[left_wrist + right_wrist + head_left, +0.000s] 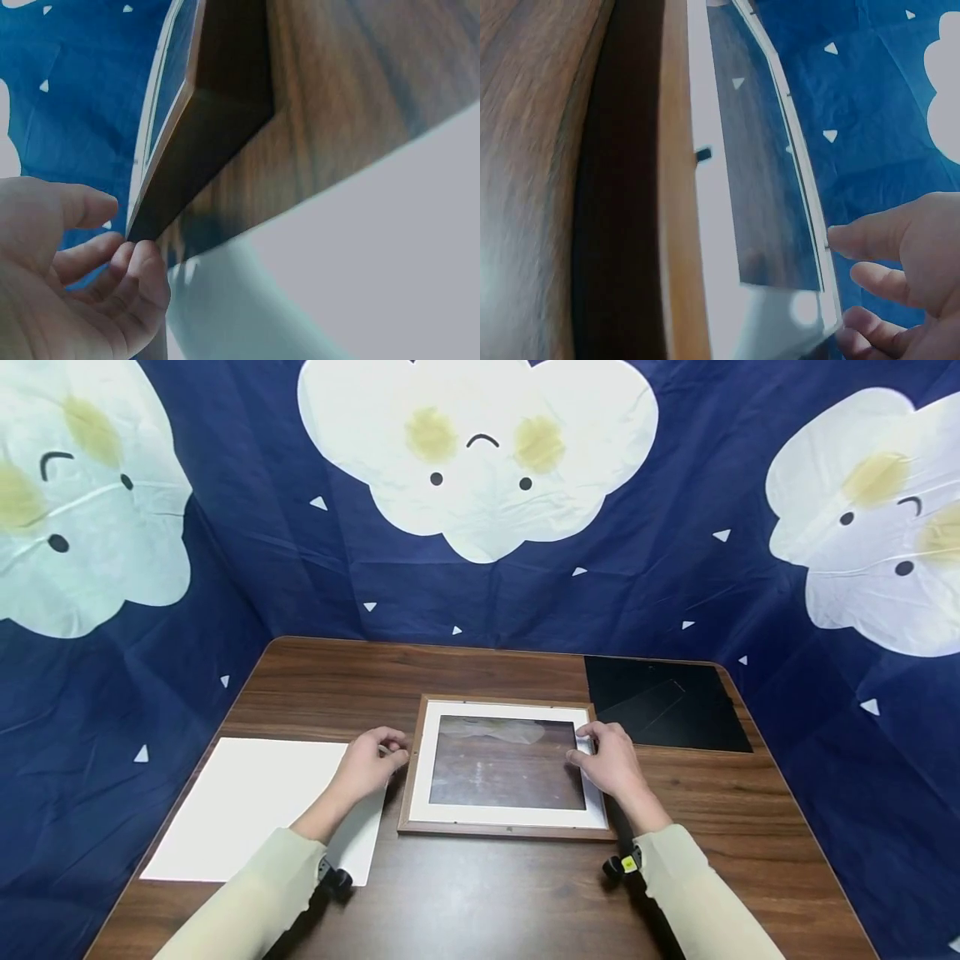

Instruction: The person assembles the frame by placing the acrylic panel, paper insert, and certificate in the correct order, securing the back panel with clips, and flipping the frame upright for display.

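Observation:
A wooden picture frame (495, 831) lies flat mid-table, with a white mat (480, 814) round a see-through pane (502, 768) and small dark tabs along its inner edge. At the frame's left side is my left hand (371, 762), above the corner of a white sheet (247, 810). Its fingers are loosely bent and the fingertips come near or touch the frame's side (217, 135); contact is unclear. My right hand (611, 760) is over the right edge, thumb and fingers spread apart above the mat. In the right wrist view those fingers (870, 238) hold nothing visible.
A black board (705, 718) lies at the table's back right corner, a faint shiny outline on it. Blue cloth (487, 602) with white clouds surrounds the wood-grain table (480, 893) at the back and sides.

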`<state>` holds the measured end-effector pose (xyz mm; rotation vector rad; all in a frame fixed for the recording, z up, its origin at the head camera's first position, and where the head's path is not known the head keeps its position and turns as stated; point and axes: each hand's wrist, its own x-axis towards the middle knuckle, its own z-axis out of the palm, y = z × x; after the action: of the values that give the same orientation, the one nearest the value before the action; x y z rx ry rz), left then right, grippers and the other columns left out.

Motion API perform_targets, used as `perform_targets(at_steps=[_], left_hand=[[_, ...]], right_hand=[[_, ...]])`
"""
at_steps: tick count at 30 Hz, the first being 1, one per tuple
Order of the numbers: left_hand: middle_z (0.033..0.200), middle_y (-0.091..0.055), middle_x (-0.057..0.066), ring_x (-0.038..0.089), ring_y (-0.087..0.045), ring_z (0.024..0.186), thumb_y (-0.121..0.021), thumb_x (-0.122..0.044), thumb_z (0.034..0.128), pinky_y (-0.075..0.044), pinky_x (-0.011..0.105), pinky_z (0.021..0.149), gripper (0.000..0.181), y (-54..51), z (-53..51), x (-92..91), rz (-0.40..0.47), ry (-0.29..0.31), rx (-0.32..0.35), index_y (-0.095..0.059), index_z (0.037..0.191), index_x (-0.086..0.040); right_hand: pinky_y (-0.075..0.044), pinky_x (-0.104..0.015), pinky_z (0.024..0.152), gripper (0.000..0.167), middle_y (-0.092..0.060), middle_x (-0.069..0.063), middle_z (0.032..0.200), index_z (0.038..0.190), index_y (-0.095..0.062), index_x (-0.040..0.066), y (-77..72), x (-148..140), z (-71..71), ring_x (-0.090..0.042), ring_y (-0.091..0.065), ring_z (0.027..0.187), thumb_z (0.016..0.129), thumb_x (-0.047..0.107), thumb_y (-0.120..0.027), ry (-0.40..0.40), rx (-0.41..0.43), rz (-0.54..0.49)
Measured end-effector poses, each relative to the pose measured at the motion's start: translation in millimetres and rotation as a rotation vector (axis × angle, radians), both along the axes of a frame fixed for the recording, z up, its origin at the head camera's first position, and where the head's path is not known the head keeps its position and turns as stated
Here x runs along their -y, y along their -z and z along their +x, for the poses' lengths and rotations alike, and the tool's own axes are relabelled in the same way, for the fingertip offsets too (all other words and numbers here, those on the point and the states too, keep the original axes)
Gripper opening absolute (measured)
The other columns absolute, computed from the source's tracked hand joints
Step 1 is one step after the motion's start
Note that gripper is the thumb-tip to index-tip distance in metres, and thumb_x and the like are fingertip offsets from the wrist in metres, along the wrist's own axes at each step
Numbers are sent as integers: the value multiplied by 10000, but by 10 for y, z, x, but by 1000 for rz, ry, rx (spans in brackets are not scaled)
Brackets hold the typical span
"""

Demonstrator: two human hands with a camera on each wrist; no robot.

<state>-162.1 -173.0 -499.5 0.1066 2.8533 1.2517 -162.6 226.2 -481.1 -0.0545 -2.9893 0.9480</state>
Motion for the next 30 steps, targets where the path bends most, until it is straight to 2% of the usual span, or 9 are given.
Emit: perform_targets(at_steps=[6,9,12,16,21,24,30], left_hand=[[950,-706,92,228,-667,876,-627,-143,931,-505,335,753,277,-89,-44,246,-32,-19,-8,-704,1148,10],[971,-713,97,248,-664,921,-617,-157,949,-498,336,774,276,-117,-58,397,-71,-20,18,-701,1152,10],[995,-716,108,241,-665,905,-620,-182,971,-499,323,738,277,-138,-69,545,-84,-1,74,-697,1162,5],[1010,-729,131,229,-673,853,-607,-220,1001,-503,317,682,292,-180,-71,720,-67,21,140,-695,1183,-9],[1045,-743,147,232,-689,864,-584,-253,1027,-508,322,680,322,-226,-70,902,-81,25,147,-697,1215,-17],[1067,-737,160,241,-687,887,-588,-262,1026,-514,318,685,343,-230,-62,994,-93,8,146,-690,1230,-6],[1148,-708,239,276,-665,932,-582,-258,1022,-524,313,693,370,-248,-9,1180,-112,-67,136,-674,1242,25]], right_hand=[[-476,-467,875,346,-620,-168,1147,1172,-703,62,-31,155,-40,-324,-579,1034,875,223,-776,-66,-30,-45],[-471,-416,817,324,-639,-122,1046,1169,-708,67,-39,265,-76,-266,-581,954,882,203,-774,-115,-39,-56],[-462,-380,784,339,-644,-89,976,1179,-709,66,-60,396,-119,-219,-574,889,876,199,-785,-156,-41,-61],[-505,-380,815,353,-679,-87,994,1195,-703,49,-86,592,-157,-184,-620,871,869,167,-766,-207,-37,-71],[-539,-409,877,389,-711,-117,1075,1247,-688,49,-148,874,-158,-196,-664,914,882,164,-761,-261,-3,-110],[-542,-407,867,411,-710,-136,1094,1272,-679,49,-188,1043,-151,-195,-659,908,890,170,-771,-298,9,-137],[-542,-376,859,432,-693,-145,1104,1291,-659,35,-258,1333,-117,-176,-647,899,901,185,-770,-375,22,-173]])
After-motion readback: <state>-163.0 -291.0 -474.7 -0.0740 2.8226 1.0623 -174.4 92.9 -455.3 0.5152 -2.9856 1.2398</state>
